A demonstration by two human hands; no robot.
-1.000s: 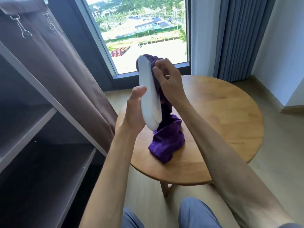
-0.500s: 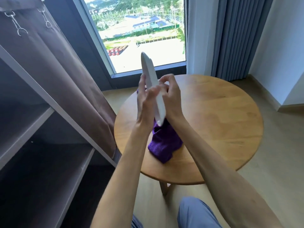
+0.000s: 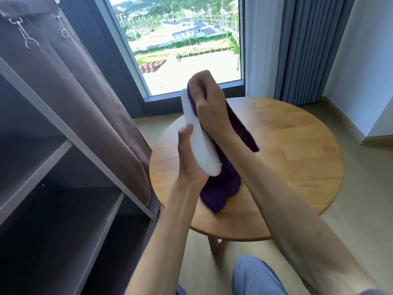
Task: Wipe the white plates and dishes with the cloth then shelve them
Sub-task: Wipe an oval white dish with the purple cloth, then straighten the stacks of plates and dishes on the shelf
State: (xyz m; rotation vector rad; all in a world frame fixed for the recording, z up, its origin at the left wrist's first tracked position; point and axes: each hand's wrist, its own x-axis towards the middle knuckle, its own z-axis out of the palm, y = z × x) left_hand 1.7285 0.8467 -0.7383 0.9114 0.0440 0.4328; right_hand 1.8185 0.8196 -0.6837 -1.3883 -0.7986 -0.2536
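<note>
A white plate [image 3: 201, 143] stands on edge in the air above the round wooden table [image 3: 297, 158], seen almost edge-on. My left hand [image 3: 189, 158] grips its lower part, thumb on the near face. My right hand [image 3: 207, 103] presses a purple cloth [image 3: 221, 188] against the plate's far side near the top. The cloth hangs down behind the plate, its loose end above the table. The plate's far face is hidden.
A dark shelf unit [image 3: 63, 188] with a light frame stands at the left, its brown fabric cover [image 3: 89, 92] drawn back. A window [image 3: 180, 43] lies straight ahead, a blue-grey curtain [image 3: 308, 50] at the right. My knees [image 3: 255, 275] show at the bottom.
My right hand has gone from the plate's lower edge up to its top with the cloth. The plate has tilted from nearly upright to leaning left; the cloth now hangs along it.
</note>
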